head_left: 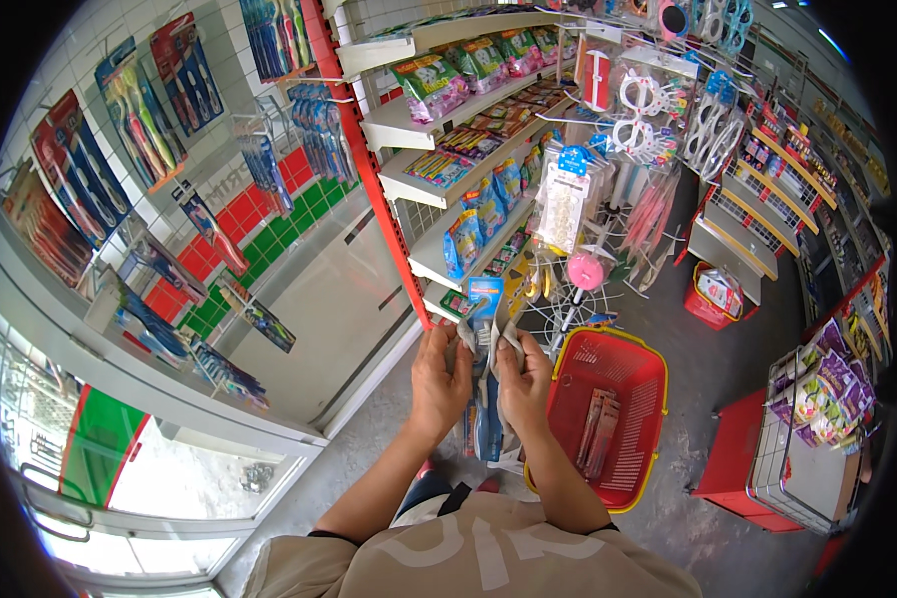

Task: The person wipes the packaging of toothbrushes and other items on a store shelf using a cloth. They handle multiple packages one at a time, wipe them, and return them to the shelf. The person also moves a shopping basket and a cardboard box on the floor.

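Observation:
In front of my chest, both hands hold a blue toothbrush pack (485, 404) upright, its clear front facing me. My left hand (441, 381) is closed on the pack's left edge. My right hand (524, 384) is closed at the other edge, with a pale grey cloth (502, 344) bunched between its fingers and the pack. Some of the cloth also shows by my left fingertips. The fingers partly cover the pack's middle. Below and to the right of my right hand, a red shopping basket (658, 384) with a yellow rim holds several slim reddish packs (598, 429).
At left, a wall display (299, 279) carries hanging toothbrush packs (140, 110). Ahead stands a white shelf unit (394, 179) with bagged goods. A wire rack (568, 319) of hanging accessories is close by. Another red basket (713, 299) and a wire bin (807, 468) stand at right.

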Available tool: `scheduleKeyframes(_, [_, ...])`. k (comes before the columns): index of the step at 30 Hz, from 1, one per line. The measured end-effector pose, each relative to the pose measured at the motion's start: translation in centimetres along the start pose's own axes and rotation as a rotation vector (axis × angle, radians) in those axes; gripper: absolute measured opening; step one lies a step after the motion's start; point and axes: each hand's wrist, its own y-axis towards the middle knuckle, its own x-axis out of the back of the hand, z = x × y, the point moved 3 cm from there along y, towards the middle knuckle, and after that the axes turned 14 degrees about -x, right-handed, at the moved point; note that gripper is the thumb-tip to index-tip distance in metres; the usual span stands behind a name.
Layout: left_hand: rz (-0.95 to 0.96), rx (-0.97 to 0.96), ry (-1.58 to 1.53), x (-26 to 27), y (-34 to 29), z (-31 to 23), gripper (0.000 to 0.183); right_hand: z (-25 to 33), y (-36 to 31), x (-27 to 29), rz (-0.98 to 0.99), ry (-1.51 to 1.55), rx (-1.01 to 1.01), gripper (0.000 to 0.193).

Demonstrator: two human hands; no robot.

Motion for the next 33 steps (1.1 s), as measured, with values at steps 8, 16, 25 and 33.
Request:
scheduleKeyframes(8, [0.021,0.197,-0.321,-0.3,-2.2,0.3,0.024,0.4,0.3,0.7,-0.011,0.012,0.0,0.015])
scheduleKeyframes(16, [0.246,0.206,-0.379,0.0,-1.0,1.0,0.028,1.3,-0.6,0.9,0.032,-0.226,0.059,0.016])
scheduleKeyframes(25, [0.048,0.184,-0.422,-1.0,-2.7,0.7,0.009,0.7,-0.7,0.9,0.019,-0.228,0.057,0.015])
scheduleKeyframes(33, [-0.042,0.296,-0.71,-1.0,-2.0,1.7,0.017,-0.1,-1.4,1.5,0.185,-0.281,-0.025,0.012])
